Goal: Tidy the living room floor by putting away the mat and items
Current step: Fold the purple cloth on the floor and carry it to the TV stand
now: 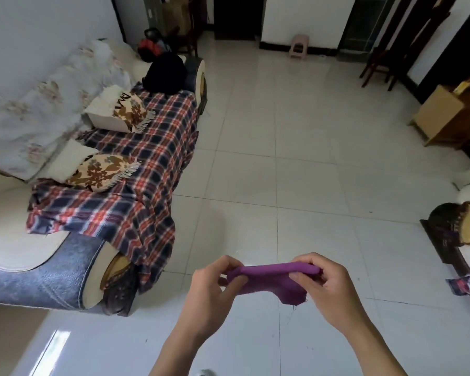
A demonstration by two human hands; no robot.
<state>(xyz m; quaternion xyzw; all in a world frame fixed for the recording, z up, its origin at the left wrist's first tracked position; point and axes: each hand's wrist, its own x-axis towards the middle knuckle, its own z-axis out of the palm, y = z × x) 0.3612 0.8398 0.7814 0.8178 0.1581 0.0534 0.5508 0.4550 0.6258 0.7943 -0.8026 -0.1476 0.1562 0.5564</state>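
Both hands are holding a purple cloth (272, 280) in the air above the tiled floor (296, 158), its long axis running left to right between them. The left hand (212, 291) is pinching one end and the right hand (326, 289) is grasping the other, each grip clenched on fabric. The cloth looks soft and fuzzy, sagging to a rounded flap. A plaid blanket (147, 164) is draping the sofa (25, 240).

Left hand (209, 291) and right hand (326, 289) pinch a purple cloth (272, 278) above the tiled floor (310, 172).
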